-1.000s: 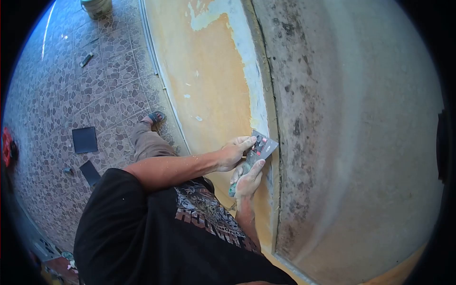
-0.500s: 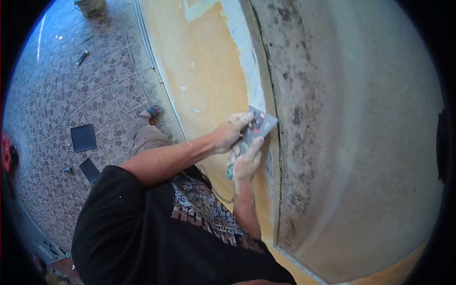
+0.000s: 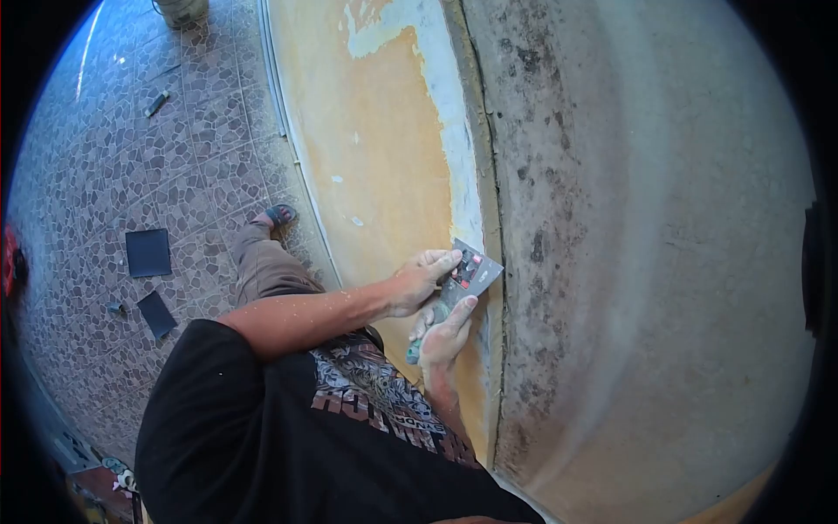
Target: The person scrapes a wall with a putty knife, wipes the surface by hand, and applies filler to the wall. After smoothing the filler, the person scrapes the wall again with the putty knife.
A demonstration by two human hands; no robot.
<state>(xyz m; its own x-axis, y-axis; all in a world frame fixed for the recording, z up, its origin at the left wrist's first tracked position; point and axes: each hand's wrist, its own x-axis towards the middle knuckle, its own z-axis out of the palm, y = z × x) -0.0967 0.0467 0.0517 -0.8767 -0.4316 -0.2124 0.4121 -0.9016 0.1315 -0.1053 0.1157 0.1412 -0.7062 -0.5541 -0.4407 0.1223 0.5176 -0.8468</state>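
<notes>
A putty knife with a wide grey metal blade (image 3: 483,272) and a greenish handle (image 3: 414,352) is held over the edge between the yellow wall and the grey surface. My left hand (image 3: 417,284) pinches the blade's upper left side, beside red and black marks. Below it, my right hand (image 3: 445,339) is wrapped round the handle, its thumb stretched along the blade's base. Both hands have pale dust on them.
The yellow wall (image 3: 375,131) has a white patched strip (image 3: 447,96). A stained grey surface (image 3: 602,262) lies at right. On the patterned floor (image 3: 201,183) are a dark square sheet (image 3: 148,253), a smaller dark sheet (image 3: 157,314), a small tool (image 3: 157,104) and a bucket (image 3: 182,10).
Both hands and the putty knife sit lower in the view and slightly left. The blade faces the camera more fully. The view itself has shifted a little.
</notes>
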